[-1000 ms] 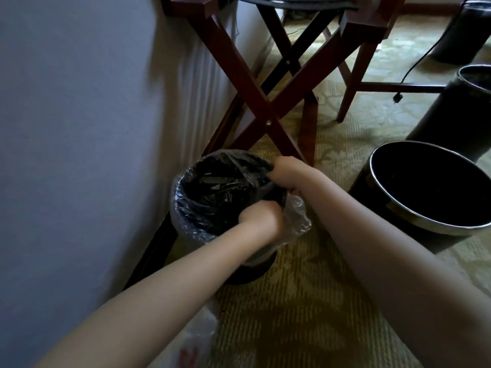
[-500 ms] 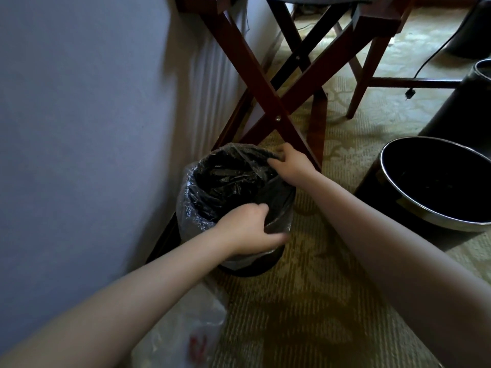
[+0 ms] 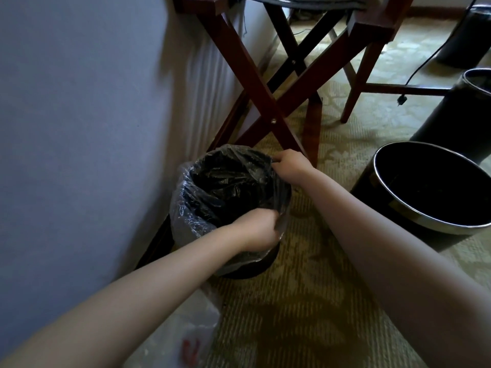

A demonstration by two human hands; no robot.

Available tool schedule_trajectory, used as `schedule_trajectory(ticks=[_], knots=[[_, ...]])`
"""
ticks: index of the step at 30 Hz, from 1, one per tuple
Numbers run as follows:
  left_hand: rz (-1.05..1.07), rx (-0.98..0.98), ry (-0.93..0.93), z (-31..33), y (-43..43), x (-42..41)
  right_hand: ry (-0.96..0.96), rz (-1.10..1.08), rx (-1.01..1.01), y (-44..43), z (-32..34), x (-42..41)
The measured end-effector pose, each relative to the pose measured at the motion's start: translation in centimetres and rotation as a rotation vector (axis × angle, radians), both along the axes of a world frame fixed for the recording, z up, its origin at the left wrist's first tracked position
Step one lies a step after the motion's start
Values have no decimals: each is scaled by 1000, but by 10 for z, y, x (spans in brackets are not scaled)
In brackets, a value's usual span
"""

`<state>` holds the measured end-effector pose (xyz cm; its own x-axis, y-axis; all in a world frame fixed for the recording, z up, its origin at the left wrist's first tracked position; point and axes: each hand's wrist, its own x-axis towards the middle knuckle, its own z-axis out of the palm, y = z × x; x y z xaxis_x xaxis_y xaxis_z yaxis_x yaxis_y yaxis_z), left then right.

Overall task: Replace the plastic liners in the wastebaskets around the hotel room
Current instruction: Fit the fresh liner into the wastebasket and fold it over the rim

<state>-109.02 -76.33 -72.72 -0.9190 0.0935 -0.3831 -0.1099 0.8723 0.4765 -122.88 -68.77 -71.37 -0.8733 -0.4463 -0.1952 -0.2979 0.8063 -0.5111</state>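
On my feed the left hand (image 3: 259, 231) has its fingers curled tight round the near edge of the clear crinkled plastic liner (image 3: 191, 208), bunching it at the rim. The right hand (image 3: 288, 166) pinches the same liner at the far right edge. The liner drapes over the mouth of the small round black wastebasket (image 3: 248, 269), which stands on patterned green carpet (image 3: 292, 314) just beside the grey wall (image 3: 79, 128). A larger silver-rimmed black bin (image 3: 435, 181) sits apart, to the right.
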Motion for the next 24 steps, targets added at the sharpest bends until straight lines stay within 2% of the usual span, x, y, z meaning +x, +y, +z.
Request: schedule_trajectory(ticks=[2, 4, 6, 8, 11, 14, 17, 20, 24], knots=[[-77, -111, 32, 2, -8, 12, -13, -1, 1, -2, -3, 0], [-135, -135, 46, 8, -12, 17, -4, -5, 27, -5, -4, 3], [-240, -208, 137, 19, -22, 16, 146, -17, 56, -3, -7, 6], [-321, -343, 221, 34, -42, 15, 349, 9, -60, -1, -10, 17], [-319, -398, 90, 44, -80, 19, 545, 175, -359, 7, -9, 49], [-347, -459, 51, 29, -104, 32, 547, 444, -394, 23, -14, 86], [-424, -576, 355, -4, -111, 40, 557, 671, -219, 34, -32, 106], [-383, -524, 689, -28, -116, 43, 736, 804, -21, 39, -47, 99], [-325, -478, 848, -42, -119, 50, 782, 786, 75, 45, -50, 88]])
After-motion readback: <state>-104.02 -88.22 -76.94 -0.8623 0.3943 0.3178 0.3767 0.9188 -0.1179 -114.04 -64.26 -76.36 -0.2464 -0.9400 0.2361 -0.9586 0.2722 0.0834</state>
